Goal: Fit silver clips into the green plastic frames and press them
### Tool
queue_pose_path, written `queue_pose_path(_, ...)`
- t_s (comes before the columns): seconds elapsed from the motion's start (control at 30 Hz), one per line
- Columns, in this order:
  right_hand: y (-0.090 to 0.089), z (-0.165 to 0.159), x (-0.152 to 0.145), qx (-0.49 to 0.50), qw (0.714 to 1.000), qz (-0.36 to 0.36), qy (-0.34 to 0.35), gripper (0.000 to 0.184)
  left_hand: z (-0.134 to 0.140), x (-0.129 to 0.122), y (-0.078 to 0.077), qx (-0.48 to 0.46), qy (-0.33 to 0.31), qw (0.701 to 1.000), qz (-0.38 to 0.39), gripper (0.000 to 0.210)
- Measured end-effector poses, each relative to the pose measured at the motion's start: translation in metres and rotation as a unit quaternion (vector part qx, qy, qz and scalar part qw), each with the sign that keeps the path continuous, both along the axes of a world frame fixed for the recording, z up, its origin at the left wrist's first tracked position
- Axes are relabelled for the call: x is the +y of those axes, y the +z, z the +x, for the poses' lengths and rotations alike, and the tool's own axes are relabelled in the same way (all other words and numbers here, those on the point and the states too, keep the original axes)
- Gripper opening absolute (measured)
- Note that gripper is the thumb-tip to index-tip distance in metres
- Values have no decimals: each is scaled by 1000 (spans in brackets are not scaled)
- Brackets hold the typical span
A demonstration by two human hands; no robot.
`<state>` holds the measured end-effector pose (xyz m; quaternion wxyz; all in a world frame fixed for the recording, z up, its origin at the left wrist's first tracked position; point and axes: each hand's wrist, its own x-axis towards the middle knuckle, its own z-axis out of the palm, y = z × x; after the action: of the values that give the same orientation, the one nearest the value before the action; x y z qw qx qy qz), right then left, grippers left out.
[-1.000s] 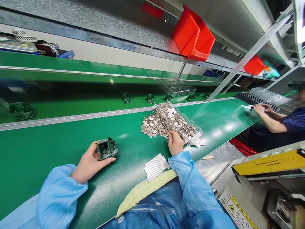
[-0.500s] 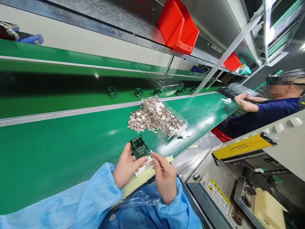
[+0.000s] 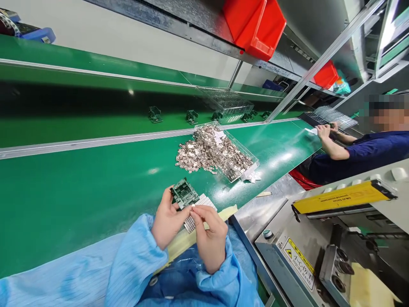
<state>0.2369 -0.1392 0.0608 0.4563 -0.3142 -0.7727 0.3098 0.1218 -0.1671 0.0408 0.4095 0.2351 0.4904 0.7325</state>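
My left hand (image 3: 166,221) grips a green circuit board (image 3: 184,192) by its left and lower edges, tilted toward me above the bench. Thumb and forefinger of my right hand (image 3: 211,238) are pinched together at the board's lower corner; what lies between the fingertips is too small to make out. Just under the board and both hands shows a sheet of small silvery pieces in rows (image 3: 207,202). Below that is a pale yellow strip (image 3: 180,246) along the bench edge. Beyond the board, many small metal parts (image 3: 194,157) are heaped at a clear plastic tray (image 3: 252,168).
Several circuit boards, one being this board (image 3: 155,114), stand on the darker green strip behind a metal rail (image 3: 128,139). A red bin (image 3: 255,32) hangs over the shelf edge. To the right are a machine with a warning label (image 3: 298,264) and a co-worker (image 3: 367,149).
My right hand has moved left to the board's lower corner, and the board has turned slightly. More of the silvery sheet shows. The co-worker's hands have risen with something white.
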Motion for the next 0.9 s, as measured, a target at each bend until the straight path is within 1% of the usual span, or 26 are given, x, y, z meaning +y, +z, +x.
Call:
queue_pose_path(0.07, 2, 5, 2, -13, 999, -38, -4, 13, 2, -3, -2, 4, -23, 1000, 14, 55)
queue_pose_path(0.13, 3, 10, 3, -30, 998, -58, -13, 11, 4, -6, -3, 10, -47, 999, 19, 56)
queue_pose_path(0.2, 4, 15, 2, -44, 998, -53, -12, 13, 5, -9, -3, 19, -61, 998, 19, 57)
queue_pose_path(0.27, 3, 21, 0, -50, 998, -38, 3, 18, 5, -10, -3, 23, -61, 998, 19, 56)
queue_pose_path(0.33, 2, 28, 0, -44, 998, -46, 6, 19, 5, -10, -3, 24, -59, 998, 24, 55)
queue_pose_path(0.4, 2, 34, 1, -10, 994, -105, -5, 13, 5, -10, -4, 28, -63, 997, 30, 55)
queue_pose_path(0.47, 2, 38, 3, 40, 979, -200, -12, 10, 5, -11, -5, 36, -71, 996, 37, 55)
queue_pose_path(0.5, 2, 38, 4, 65, 969, -238, -12, 11, 6, -12, -5, 38, -76, 996, 41, 54)
queue_pose_path(0.53, 2, 37, 5, 85, 962, -259, -13, 11, 6, -13, -5, 39, -81, 995, 46, 53)
queue_pose_path(0.57, 2, 35, 5, 99, 960, -261, -19, 11, 6, -13, -5, 40, -87, 994, 52, 52)
queue_pose_path(0.7, -2, 18, 2, 121, 970, -203, -59, 5, 9, -16, 0, 46, -101, 991, 73, 46)
queue_pose_path(0.9, -17, -4, -9, 147, 968, -192, -71, 3, 11, -18, 8, 36, -116, 990, 77, 42)
